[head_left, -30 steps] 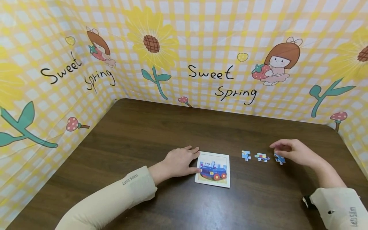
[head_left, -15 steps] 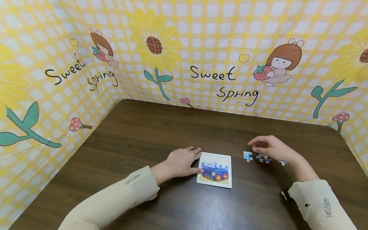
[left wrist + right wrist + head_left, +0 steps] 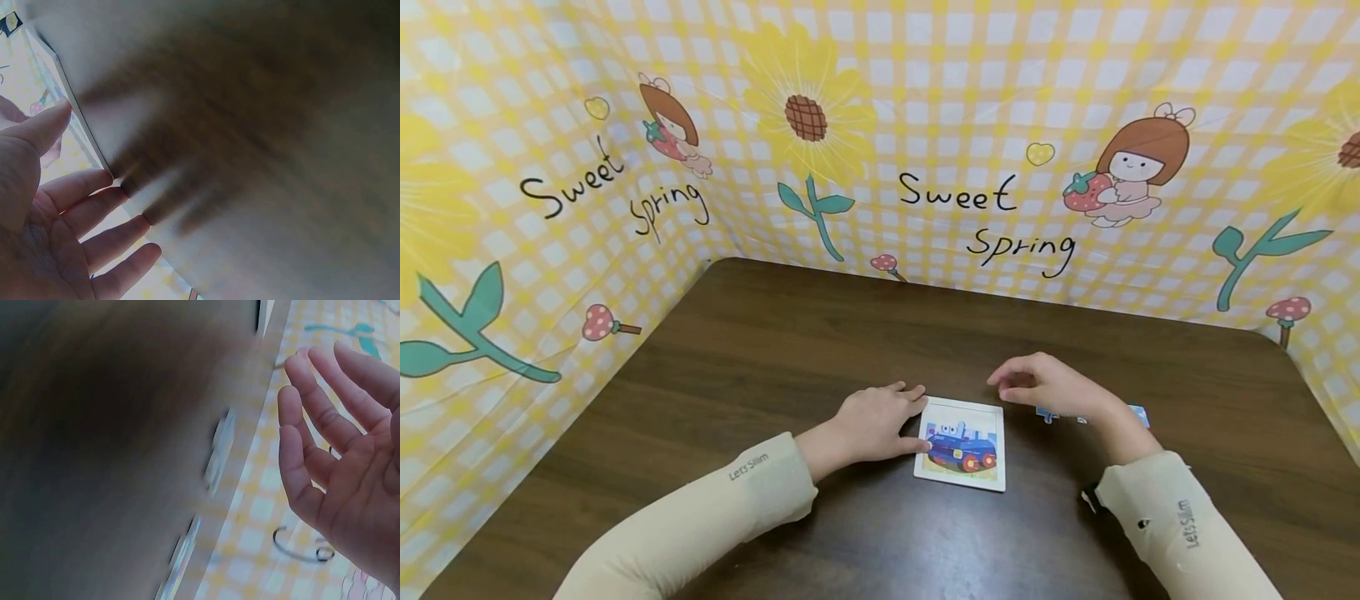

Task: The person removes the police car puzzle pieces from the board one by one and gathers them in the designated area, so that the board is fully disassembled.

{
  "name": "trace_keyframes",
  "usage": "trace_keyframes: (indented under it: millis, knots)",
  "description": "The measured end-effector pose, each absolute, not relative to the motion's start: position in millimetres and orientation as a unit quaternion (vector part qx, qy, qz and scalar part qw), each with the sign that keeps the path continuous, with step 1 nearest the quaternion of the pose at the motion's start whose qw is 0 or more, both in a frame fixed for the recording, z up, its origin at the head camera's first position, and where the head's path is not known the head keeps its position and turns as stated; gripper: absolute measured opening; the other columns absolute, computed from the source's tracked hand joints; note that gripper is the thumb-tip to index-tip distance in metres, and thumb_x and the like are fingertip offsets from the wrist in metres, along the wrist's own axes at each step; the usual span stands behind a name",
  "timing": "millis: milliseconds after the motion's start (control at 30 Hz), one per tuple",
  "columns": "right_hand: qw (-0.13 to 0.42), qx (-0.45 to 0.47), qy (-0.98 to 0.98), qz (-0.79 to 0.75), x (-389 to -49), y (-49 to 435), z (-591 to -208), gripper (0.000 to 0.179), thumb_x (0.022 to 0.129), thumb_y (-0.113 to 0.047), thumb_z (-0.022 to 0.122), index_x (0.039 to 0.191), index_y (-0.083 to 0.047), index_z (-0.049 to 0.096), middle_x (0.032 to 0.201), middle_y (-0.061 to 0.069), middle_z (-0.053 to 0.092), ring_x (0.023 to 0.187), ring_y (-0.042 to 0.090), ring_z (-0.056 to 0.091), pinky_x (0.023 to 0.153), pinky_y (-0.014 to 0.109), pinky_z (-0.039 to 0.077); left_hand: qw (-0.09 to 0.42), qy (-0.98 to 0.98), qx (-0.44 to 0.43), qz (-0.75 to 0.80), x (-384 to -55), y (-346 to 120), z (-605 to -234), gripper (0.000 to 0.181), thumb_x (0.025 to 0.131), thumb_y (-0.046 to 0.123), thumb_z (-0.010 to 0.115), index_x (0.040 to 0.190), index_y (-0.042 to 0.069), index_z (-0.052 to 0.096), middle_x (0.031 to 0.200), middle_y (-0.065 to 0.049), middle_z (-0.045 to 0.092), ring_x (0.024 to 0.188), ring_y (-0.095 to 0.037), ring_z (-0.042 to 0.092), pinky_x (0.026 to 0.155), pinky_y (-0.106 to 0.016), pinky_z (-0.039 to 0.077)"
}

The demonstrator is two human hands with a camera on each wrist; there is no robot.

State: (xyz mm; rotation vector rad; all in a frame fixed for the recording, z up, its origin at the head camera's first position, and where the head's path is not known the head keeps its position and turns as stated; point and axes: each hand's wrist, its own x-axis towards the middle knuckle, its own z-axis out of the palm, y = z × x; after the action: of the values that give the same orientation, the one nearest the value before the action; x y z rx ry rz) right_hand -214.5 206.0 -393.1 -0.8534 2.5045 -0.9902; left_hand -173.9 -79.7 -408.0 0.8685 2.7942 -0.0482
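A square puzzle board (image 3: 958, 479) with a white border and a blue cartoon vehicle picture lies flat on the table. My left hand (image 3: 880, 423) rests at its left edge with fingers spread, thumb over the border; the left wrist view shows those fingertips along the board's edge (image 3: 81, 122). To the right of the board, above the table, is my right hand (image 3: 1048, 385). Its fingers are loosely bent and the right wrist view shows nothing between them. Below and behind it lie a blue puzzle piece (image 3: 1047, 413) and another blue piece (image 3: 1140, 414), both partly covered by hand and wrist.
A small part of a third puzzle piece (image 3: 1082, 419) shows between the other two. The dark wooden table (image 3: 820, 333) ends at a yellow checked cloth (image 3: 955, 108), which stands as a wall behind and at the left.
My right hand has left the rightmost puzzle piece and moved left over the row toward the board, holding nothing. The pieces stay on the table. My left hand keeps its place on the board.
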Motion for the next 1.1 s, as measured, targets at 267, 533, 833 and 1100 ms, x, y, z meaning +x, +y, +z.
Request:
trace_keyframes:
  millis: [267, 533, 833, 1100]
  knots:
    - [0.185, -0.350, 0.856, -0.333, -216.9, 176.2, -401.5, 0.019, 0.096, -0.007, 0.063, 0.112, -0.001, 0.071, 0.093, 0.004, 0.069, 0.079, 0.011, 0.057, 0.073, 0.025, 0.050, 0.111, 0.949, 0.295, -0.010, -174.8, -79.8, -408.7, 0.071, 0.090, 0.064, 0.059, 0.147, 0.022, 0.051, 0.155, -0.001, 0.046, 0.142, -0.026, 0.046, 0.104, -0.049, 0.049]
    - [0.206, -0.376, 0.848, -0.311, -212.9, 153.3, -405.1, 0.018, 0.093, -0.007, 0.066, 0.110, -0.004, 0.072, 0.087, -0.001, 0.063, 0.078, 0.010, 0.053, 0.073, 0.023, 0.048, 0.116, 0.949, 0.294, -0.005, -175.2, -79.3, -408.6, 0.072, 0.090, 0.064, 0.060, 0.147, 0.021, 0.051, 0.155, -0.001, 0.046, 0.141, -0.027, 0.046, 0.103, -0.050, 0.050]
    - [0.232, -0.370, 0.853, -0.288, -208.5, 141.1, -406.7, 0.014, 0.091, -0.007, 0.069, 0.105, -0.008, 0.072, 0.089, 0.001, 0.060, 0.077, 0.008, 0.051, 0.070, 0.022, 0.047, 0.111, 0.949, 0.296, -0.005, -175.7, -78.6, -408.7, 0.072, 0.090, 0.064, 0.060, 0.147, 0.021, 0.051, 0.154, -0.001, 0.047, 0.141, -0.028, 0.047, 0.100, -0.049, 0.051]
    - [0.227, -0.381, 0.856, -0.267, -206.0, 138.3, -405.9, 0.015, 0.088, -0.004, 0.072, 0.101, -0.010, 0.069, 0.091, 0.004, 0.057, 0.078, 0.010, 0.048, 0.070, 0.022, 0.044, 0.110, 0.949, 0.294, -0.005, -176.0, -79.2, -407.4, 0.072, 0.089, 0.064, 0.060, 0.147, 0.022, 0.051, 0.154, -0.001, 0.046, 0.141, -0.027, 0.047, 0.099, -0.049, 0.052]
